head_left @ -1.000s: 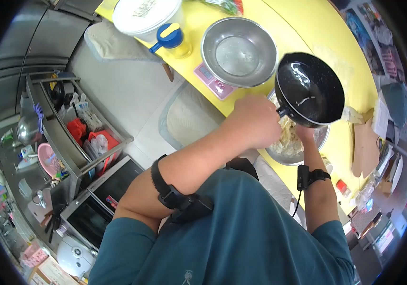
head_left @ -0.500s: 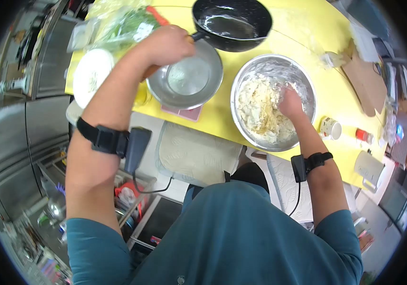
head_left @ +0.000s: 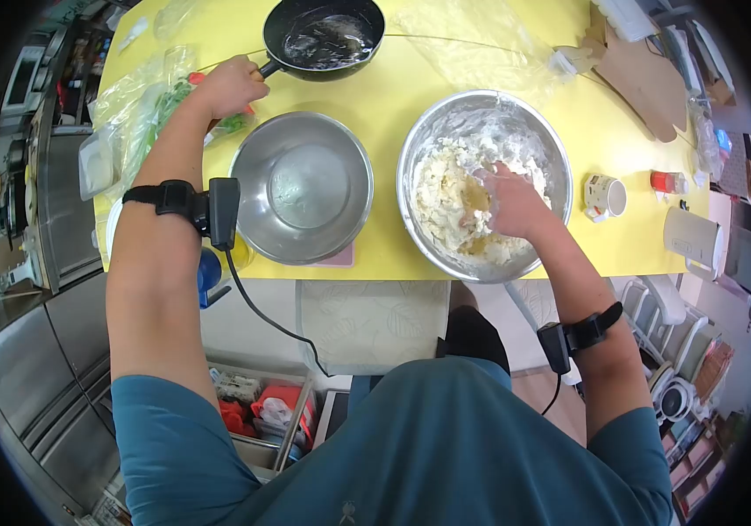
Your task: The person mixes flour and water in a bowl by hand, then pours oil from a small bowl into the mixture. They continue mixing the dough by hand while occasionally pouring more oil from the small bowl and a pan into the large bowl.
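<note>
My left hand [head_left: 231,86] is closed round the handle of a black pan [head_left: 332,39] with a wet-looking, shiny inside. In a large metal bowl [head_left: 407,188] at the right, my right hand [head_left: 516,202] has its curled fingers in crumbly dough [head_left: 441,188], with a wet yellow patch by the fingertips. Some fingertips are hidden in the dough. Between the two arms stands a second metal bowl [head_left: 302,188], which has a little whitish residue or reflection at its bottom.
Greens in a plastic bag [head_left: 161,110] lie under and beside my left forearm. To the right are a patterned cup [head_left: 605,195], a red-labelled jar [head_left: 669,182] and brown cardboard [head_left: 643,79]. Clear plastic film [head_left: 481,39] spreads across the back of the yellow table [head_left: 384,254].
The pan, with my left hand on its handle, has moved left, away from the second bowl. My right hand has shifted left within the dough. The view has shifted too.
</note>
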